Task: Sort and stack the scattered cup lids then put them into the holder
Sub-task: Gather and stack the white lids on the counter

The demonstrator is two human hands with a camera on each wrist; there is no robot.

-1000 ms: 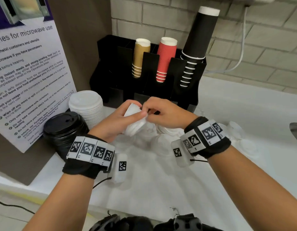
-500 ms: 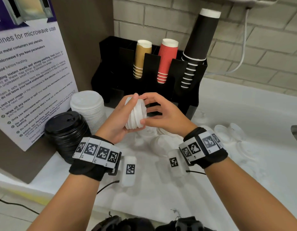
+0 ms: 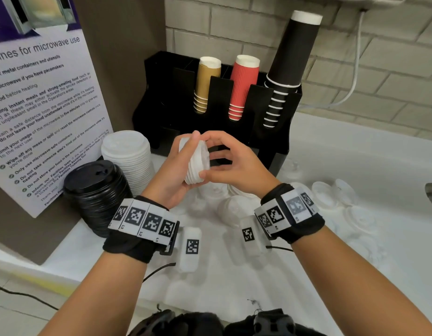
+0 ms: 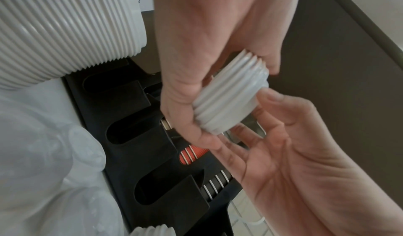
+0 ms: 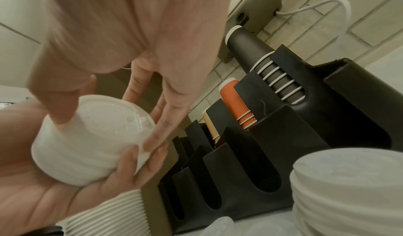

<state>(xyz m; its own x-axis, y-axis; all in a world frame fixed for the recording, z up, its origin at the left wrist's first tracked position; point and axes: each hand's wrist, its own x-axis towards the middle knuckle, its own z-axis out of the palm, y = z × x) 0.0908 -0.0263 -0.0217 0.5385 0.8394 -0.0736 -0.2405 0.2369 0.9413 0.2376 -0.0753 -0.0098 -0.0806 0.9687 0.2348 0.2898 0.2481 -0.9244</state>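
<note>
Both of our hands are meeting at the centre of the head view: our left hand is curling its fingers and thumb around a small stack of white lids, holding it on edge with the lid tops facing right, while our right hand is pinching the same stack between thumb and fingertips at its rim. We are keeping both forearms angled inward from the lower corners, each wearing a black wristband with square printed markers. In the left wrist view the small stack is showing neat ribbed edges, smooth matte plastic, about half a dozen lids nested tightly. Just behind it, in the upper middle, the black holder is standing with rounded slots, carrying tan cups, red ribbed cups and black cups. At the left, a taller white lid stack and a black lid stack are sitting side by side. Loose clear lids are lying scattered on the white counter at the right.
</note>
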